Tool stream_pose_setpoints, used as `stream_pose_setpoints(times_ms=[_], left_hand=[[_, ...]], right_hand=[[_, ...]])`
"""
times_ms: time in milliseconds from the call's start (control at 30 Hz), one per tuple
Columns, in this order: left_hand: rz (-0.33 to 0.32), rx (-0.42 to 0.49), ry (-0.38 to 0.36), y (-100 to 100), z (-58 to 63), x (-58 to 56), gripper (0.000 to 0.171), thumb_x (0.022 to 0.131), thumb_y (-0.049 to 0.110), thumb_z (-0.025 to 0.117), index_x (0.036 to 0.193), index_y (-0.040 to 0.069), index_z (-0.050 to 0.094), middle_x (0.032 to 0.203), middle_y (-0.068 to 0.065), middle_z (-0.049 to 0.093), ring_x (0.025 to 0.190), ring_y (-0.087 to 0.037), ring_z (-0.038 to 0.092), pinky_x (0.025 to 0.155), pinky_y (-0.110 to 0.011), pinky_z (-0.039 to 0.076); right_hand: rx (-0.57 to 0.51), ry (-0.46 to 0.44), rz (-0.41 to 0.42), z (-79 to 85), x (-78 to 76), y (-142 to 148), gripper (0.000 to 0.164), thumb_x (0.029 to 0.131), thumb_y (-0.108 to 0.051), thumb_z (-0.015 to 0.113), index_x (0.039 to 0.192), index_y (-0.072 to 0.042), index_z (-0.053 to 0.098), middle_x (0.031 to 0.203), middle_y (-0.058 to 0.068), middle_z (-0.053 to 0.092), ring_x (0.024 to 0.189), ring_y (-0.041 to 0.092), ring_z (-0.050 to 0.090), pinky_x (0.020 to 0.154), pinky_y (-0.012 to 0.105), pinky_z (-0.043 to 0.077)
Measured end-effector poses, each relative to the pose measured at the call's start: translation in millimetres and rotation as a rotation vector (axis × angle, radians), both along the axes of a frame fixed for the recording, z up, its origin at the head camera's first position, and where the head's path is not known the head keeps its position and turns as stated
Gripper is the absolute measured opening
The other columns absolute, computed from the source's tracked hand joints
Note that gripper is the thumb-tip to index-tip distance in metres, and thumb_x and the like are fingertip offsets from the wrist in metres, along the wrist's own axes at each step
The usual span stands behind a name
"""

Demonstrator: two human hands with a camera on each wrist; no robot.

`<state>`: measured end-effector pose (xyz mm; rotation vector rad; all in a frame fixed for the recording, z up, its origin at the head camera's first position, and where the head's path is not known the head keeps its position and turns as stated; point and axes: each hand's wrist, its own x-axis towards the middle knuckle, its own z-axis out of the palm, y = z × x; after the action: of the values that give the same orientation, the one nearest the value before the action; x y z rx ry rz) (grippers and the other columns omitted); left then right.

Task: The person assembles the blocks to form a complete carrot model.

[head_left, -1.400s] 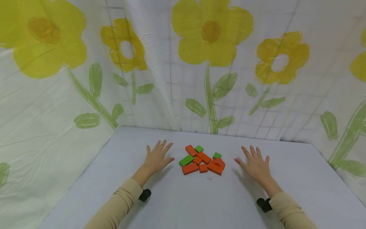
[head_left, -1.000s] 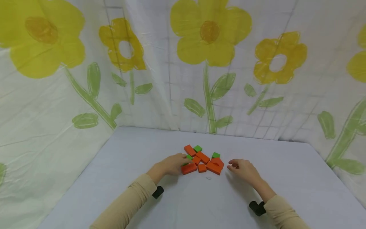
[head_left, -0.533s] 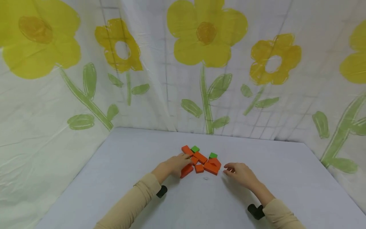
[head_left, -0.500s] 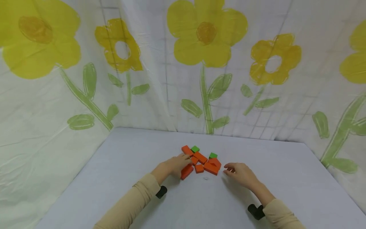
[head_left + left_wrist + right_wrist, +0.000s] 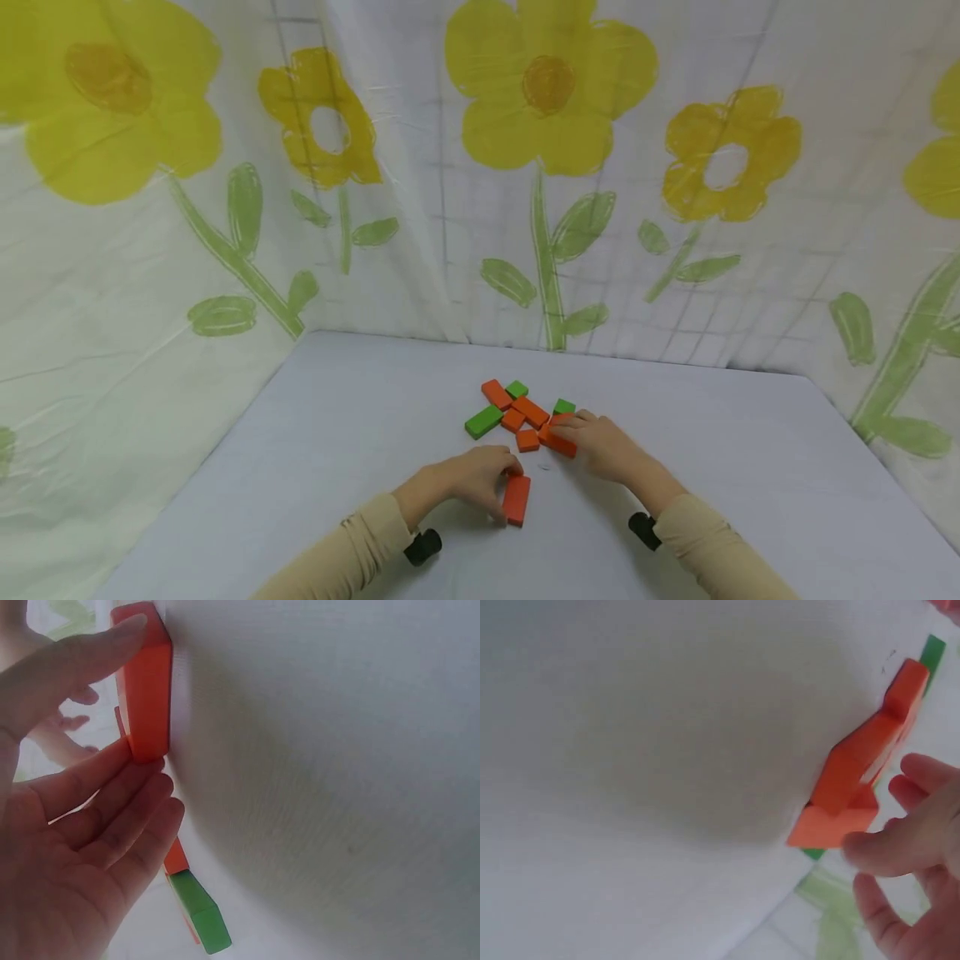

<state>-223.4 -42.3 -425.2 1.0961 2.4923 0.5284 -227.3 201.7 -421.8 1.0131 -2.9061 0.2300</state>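
Observation:
In the head view my left hand [image 5: 480, 479] pinches a red-orange rectangular block [image 5: 517, 501] that lies on the table, apart from the pile. The left wrist view shows the thumb at one end of this block [image 5: 146, 686] and the fingertips at the other. My right hand [image 5: 602, 447] hovers over the right side of the pile, fingers loosely bent. Under it lie an orange rectangular block [image 5: 558, 442] and another orange piece [image 5: 832, 825], partly hidden. The right thumb comes close to that piece; whether it touches, I cannot tell.
Behind the hands sit a long green block [image 5: 483, 422], two small green blocks [image 5: 516, 389] and several orange blocks [image 5: 530, 412], mostly flat and touching. They rest on a white table [image 5: 375, 375]. A flower-printed curtain [image 5: 420, 208] hangs behind its far edge.
My left hand has drawn the red-orange block out of the pile toward me and turned it, uncovering the long green block. My right hand has moved left, from beside the pile to over it.

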Motion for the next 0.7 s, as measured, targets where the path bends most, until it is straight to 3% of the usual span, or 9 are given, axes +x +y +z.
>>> stream_pose_setpoints(times_ms=[100, 200, 333, 433, 500, 600, 700], left_hand=[[0.026, 0.005, 0.019, -0.1, -0.6, 0.8, 0.053, 0.071, 0.023, 0.087, 0.116, 0.005, 0.065, 0.098, 0.007, 0.058, 0.088, -0.004, 0.050, 0.084, -0.020, 0.044], [0.041, 0.013, 0.025, -0.5, -0.4, 1.2, 0.054, 0.071, 0.024, 0.088, 0.115, 0.005, 0.065, 0.097, 0.006, 0.058, 0.087, -0.003, 0.049, 0.083, -0.020, 0.044], [0.056, 0.020, 0.020, 0.1, -0.4, 1.6, 0.054, 0.071, 0.024, 0.088, 0.116, 0.005, 0.065, 0.096, 0.007, 0.058, 0.086, -0.003, 0.048, 0.082, -0.020, 0.044], [0.064, 0.018, 0.017, -0.3, 0.3, 2.1, 0.054, 0.071, 0.023, 0.088, 0.116, 0.005, 0.065, 0.096, 0.007, 0.058, 0.085, -0.003, 0.048, 0.081, -0.020, 0.044], [0.066, 0.016, 0.013, -0.6, 0.6, 2.4, 0.054, 0.071, 0.023, 0.088, 0.116, 0.005, 0.065, 0.095, 0.007, 0.057, 0.085, -0.003, 0.048, 0.080, -0.019, 0.044], [0.068, 0.017, 0.004, -1.0, 1.1, 2.5, 0.054, 0.070, 0.023, 0.088, 0.116, 0.005, 0.065, 0.094, 0.007, 0.057, 0.084, -0.004, 0.047, 0.080, -0.019, 0.044], [0.069, 0.018, -0.004, -1.4, 1.8, 2.5, 0.055, 0.070, 0.023, 0.089, 0.116, 0.005, 0.065, 0.094, 0.007, 0.057, 0.084, -0.004, 0.047, 0.080, -0.019, 0.044]], right_hand=[[0.101, 0.016, 0.049, -0.7, -3.5, -10.0, 0.050, 0.082, 0.016, 0.061, 0.128, -0.004, 0.062, 0.129, 0.011, 0.060, 0.119, 0.035, 0.050, 0.085, 0.060, 0.046], [0.132, 0.066, 0.070, -2.2, -5.3, -16.5, 0.044, 0.085, 0.010, 0.063, 0.126, -0.004, 0.063, 0.127, 0.011, 0.061, 0.117, 0.035, 0.052, 0.082, 0.059, 0.048], [0.147, 0.132, 0.072, -1.5, -5.6, -19.2, 0.037, 0.082, 0.008, 0.069, 0.117, -0.003, 0.067, 0.117, 0.012, 0.063, 0.110, 0.033, 0.056, 0.079, 0.056, 0.050], [0.169, 0.125, 0.070, 2.5, -5.6, -19.9, 0.036, 0.078, 0.008, 0.074, 0.112, -0.001, 0.068, 0.113, 0.013, 0.063, 0.107, 0.033, 0.057, 0.079, 0.054, 0.051], [0.167, 0.067, 0.048, 6.6, -5.0, -20.0, 0.040, 0.074, 0.007, 0.077, 0.112, 0.000, 0.067, 0.115, 0.014, 0.062, 0.109, 0.034, 0.056, 0.081, 0.054, 0.050], [0.115, -0.098, -0.031, 12.8, -2.6, -19.5, 0.047, 0.071, 0.001, 0.081, 0.115, 0.000, 0.065, 0.120, 0.015, 0.060, 0.112, 0.034, 0.054, 0.089, 0.055, 0.047], [0.021, -0.256, -0.111, 17.5, 2.9, -18.5, 0.052, 0.070, -0.007, 0.083, 0.116, 0.000, 0.061, 0.113, 0.011, 0.061, 0.101, 0.029, 0.055, 0.088, 0.050, 0.047]])
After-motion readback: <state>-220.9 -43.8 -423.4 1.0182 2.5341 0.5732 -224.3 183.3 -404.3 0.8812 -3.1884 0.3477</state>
